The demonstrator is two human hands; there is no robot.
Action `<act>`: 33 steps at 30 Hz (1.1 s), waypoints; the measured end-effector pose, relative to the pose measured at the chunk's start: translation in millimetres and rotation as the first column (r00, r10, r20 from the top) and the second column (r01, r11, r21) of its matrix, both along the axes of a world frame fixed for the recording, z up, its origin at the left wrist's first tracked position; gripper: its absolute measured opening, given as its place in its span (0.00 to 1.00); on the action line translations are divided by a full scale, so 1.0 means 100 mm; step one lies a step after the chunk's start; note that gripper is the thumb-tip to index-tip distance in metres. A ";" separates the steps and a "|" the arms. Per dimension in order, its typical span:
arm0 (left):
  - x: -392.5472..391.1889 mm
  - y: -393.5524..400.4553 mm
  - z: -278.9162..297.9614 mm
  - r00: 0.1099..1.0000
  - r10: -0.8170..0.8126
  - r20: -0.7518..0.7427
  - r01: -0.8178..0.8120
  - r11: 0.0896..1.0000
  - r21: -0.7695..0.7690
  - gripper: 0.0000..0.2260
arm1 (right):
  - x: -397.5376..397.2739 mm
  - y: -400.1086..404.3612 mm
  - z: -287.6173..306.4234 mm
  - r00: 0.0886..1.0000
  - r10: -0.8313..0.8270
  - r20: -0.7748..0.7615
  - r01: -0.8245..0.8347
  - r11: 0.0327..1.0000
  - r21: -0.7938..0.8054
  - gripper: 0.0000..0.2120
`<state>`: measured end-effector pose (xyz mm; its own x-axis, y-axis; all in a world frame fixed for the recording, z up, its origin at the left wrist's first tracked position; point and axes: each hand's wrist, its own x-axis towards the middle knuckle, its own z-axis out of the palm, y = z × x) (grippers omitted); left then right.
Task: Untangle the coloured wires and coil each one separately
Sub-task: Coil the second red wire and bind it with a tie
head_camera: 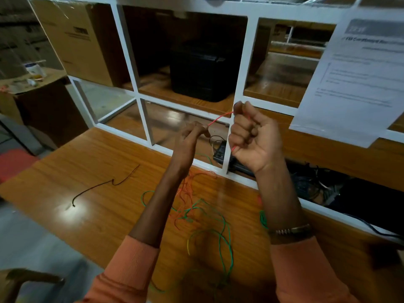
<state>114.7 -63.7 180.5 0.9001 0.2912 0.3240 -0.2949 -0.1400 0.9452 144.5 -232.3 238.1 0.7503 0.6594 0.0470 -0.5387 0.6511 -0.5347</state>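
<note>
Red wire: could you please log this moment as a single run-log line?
step: pulling red wire free | left hand: pinches it | right hand: grips it | green wire: tangled on table | black wire: lying apart

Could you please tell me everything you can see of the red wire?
The red wire is thin, flexible, and looks plastic-coated. A short span runs taut in the air between the left hand, which pinches it, and the right hand, whose fist grips it; a bit shows below that fist. More red strands hang down into the tangle with green wire on the table.
</note>
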 end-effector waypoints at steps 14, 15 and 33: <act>-0.37 0.18 -0.19 0.971 -0.240 -0.008 0.240 0.966 0.100 0.14 | 0.11 -0.26 -0.36 0.875 -0.381 -0.300 0.464 0.837 0.289 0.15; -0.38 0.15 -0.16 0.967 -0.253 0.010 0.252 0.965 0.072 0.13 | 0.09 -0.26 -0.30 0.882 -0.383 -0.275 0.458 0.836 0.303 0.14; -0.37 0.06 -0.05 0.982 0.163 0.101 -0.159 0.986 -0.043 0.10 | -0.50 0.12 -0.26 0.964 0.094 0.248 0.108 0.715 -0.690 0.17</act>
